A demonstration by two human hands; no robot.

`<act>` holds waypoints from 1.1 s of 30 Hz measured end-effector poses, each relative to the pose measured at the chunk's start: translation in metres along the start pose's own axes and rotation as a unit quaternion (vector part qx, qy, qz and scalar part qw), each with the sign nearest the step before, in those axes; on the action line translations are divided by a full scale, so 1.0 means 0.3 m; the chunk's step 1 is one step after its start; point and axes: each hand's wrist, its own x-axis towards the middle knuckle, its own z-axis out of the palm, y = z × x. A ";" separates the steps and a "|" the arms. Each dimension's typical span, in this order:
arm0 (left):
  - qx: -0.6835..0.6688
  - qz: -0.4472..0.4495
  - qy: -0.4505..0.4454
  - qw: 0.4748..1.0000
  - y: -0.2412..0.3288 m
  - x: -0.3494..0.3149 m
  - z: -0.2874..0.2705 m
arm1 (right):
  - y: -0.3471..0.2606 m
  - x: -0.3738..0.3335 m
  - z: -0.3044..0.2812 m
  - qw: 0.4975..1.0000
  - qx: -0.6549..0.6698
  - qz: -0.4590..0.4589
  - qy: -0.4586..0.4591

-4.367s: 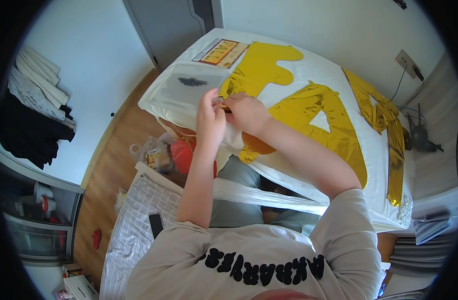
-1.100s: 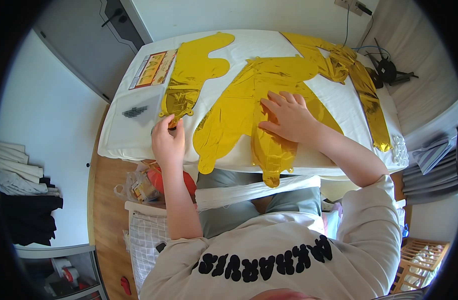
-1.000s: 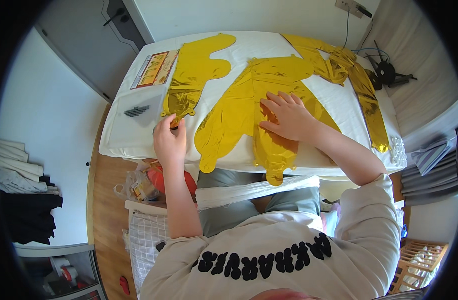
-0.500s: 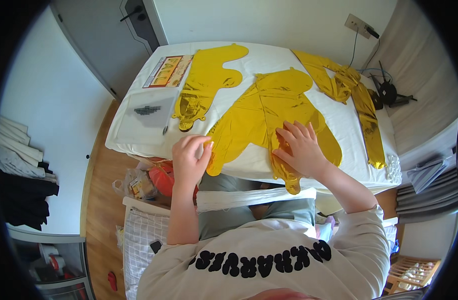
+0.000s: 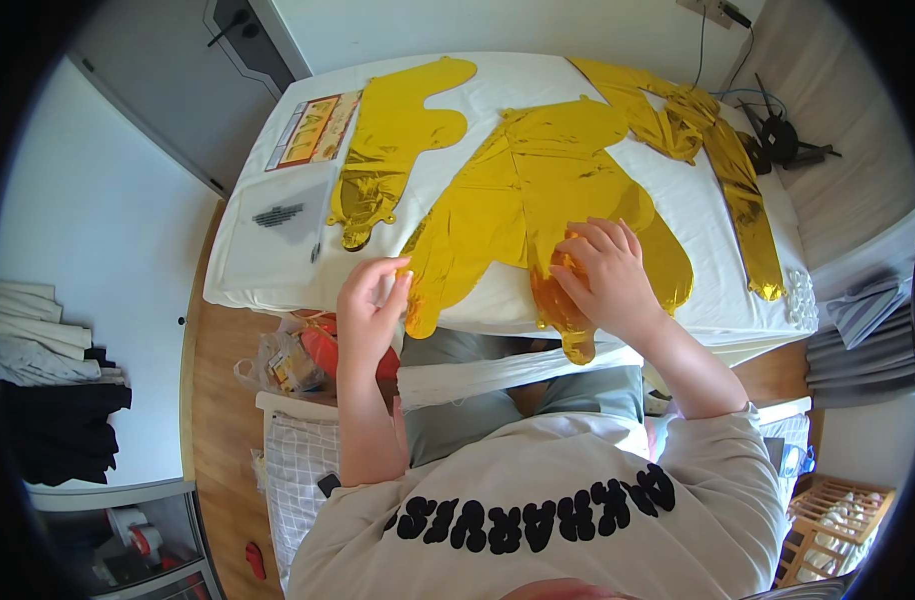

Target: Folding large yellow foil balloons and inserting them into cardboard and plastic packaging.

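The gold foil balloon (image 5: 528, 185) lies flat mid-frame; my right hand (image 5: 610, 278) rests on its lower right, thumb and fingers apart. My left hand (image 5: 370, 305) is at its lower left edge; whether it pinches I cannot tell. Underneath spreads a white cloth (image 5: 683, 185). A grey door (image 5: 168, 85) stands upper left, wooden floor (image 5: 223, 400) below.

Grey door (image 5: 168, 90) at upper left, white wall (image 5: 478, 25) behind white-draped table (image 5: 713, 220), wood floor (image 5: 223, 400), wooden rack (image 5: 850, 487) at lower right
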 end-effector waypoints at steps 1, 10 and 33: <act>-0.005 -0.017 -0.007 1.000 -0.004 0.000 -0.004 | 0.000 -0.006 0.001 1.000 0.008 -0.006 -0.003; -0.056 -0.028 0.054 0.997 0.008 -0.029 -0.032 | 0.167 -0.117 -0.236 0.957 0.091 0.086 0.261; 0.041 0.375 -0.383 0.843 0.656 0.298 1.423 | 0.763 -0.551 -0.319 0.923 0.007 0.336 0.187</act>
